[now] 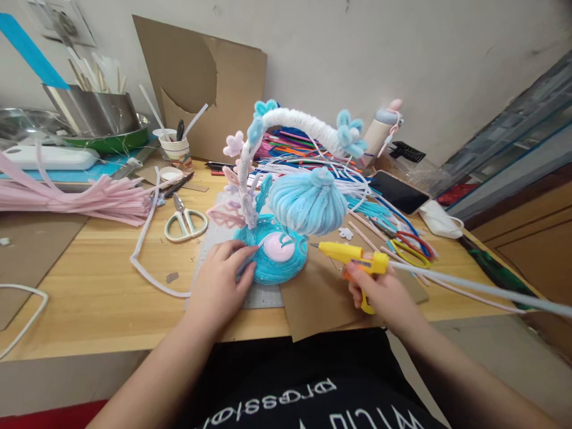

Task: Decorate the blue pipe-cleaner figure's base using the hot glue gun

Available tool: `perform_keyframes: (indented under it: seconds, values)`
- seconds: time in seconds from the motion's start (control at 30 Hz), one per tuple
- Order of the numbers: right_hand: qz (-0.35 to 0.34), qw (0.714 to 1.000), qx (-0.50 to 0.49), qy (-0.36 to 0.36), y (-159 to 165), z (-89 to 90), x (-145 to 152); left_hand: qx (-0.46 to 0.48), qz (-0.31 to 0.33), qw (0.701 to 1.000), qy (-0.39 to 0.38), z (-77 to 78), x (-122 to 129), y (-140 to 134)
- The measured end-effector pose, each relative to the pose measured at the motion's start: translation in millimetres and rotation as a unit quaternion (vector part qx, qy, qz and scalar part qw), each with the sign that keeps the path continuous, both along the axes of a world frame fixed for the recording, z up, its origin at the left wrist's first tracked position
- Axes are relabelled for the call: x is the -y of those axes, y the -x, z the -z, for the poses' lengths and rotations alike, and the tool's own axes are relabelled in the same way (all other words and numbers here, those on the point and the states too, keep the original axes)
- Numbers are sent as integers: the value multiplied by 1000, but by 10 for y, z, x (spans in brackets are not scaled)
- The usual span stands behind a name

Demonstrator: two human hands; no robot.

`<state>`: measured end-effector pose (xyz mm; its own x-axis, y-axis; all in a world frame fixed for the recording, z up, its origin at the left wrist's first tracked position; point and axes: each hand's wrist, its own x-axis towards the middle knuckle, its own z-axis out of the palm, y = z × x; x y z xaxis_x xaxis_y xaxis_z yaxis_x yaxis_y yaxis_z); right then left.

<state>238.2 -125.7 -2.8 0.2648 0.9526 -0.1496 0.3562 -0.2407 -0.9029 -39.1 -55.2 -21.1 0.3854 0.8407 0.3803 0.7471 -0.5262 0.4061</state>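
Observation:
My right hand [379,292] grips a yellow hot glue gun [348,252], its nozzle aimed left near the edge of a round blue base [272,275] coiled from pipe cleaners. A long glue stick [473,286] trails from the back of the gun. My left hand [223,277] is closed at the base's left side, pinching a pale lavender pipe cleaner [161,289] that runs out leftward over the table. From the base, decorated with a pink disc [279,246], rises a white wrapped arch [297,119] with fuzzy flowers. Beneath the arch hangs a light-blue ribbed shade [308,202].
White-handled scissors [185,225] and a pink pipe cleaner bundle [89,199] lie left. Cardboard [322,304] is under the glue gun. Behind are piled coloured pipe cleaners [290,149], a phone [399,192] and a paper cup [174,146]. Yellow-handled scissors [409,253] lie right.

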Motion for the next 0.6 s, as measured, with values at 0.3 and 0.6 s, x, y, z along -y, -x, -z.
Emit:
perform_keyframes:
  seconds: [0.3,0.6]
  values:
    - [-21,944,-267,192,-458,-81,-78,-53,-44,998,0,-16,219,256]
    - [-73,928,342,127,-611,-44,-183,-193,-51,979,-35,-33,459,906]
